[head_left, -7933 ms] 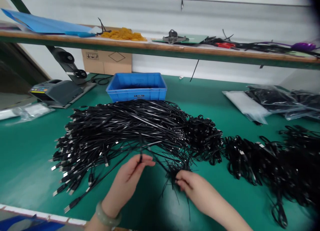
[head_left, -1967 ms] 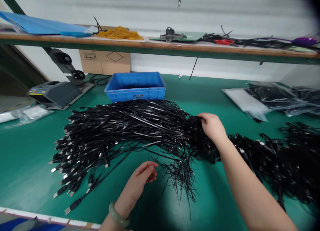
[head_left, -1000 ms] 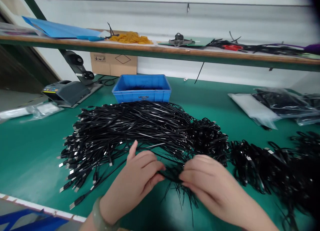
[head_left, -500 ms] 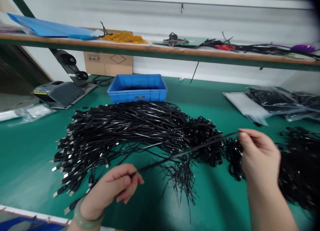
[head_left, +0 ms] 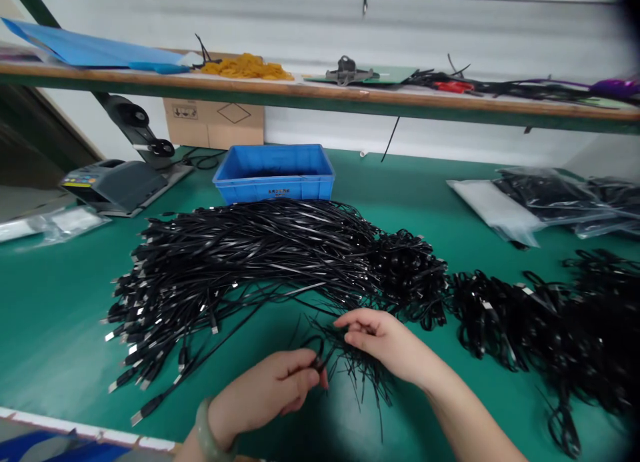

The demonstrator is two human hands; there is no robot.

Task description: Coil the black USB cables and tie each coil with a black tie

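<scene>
My left hand (head_left: 265, 395), with a pale green bangle on its wrist, grips a thin black cable (head_left: 317, 362) bent into a small loop at the fingertips. My right hand (head_left: 383, 339) hovers with curled fingers just above a fringe of loose thin black strands (head_left: 357, 369) and holds nothing I can see. Behind both hands lies a large heap of black cables with metal USB plugs (head_left: 240, 262), the plugs fanning out to the left. Coiled black cable bundles (head_left: 515, 322) lie to the right of my right hand.
A blue plastic crate (head_left: 274, 175) stands behind the heap on the green bench mat (head_left: 55, 329). Clear bags of black cables (head_left: 545, 199) lie at the back right. A label machine (head_left: 117, 185) sits at the left, beneath a wooden shelf (head_left: 300, 89) holding rubber bands and tools.
My right hand has come back left and down to the strands, no longer holding the stretched cable. My left hand has moved right, and the cable is now bent into a loop there.
</scene>
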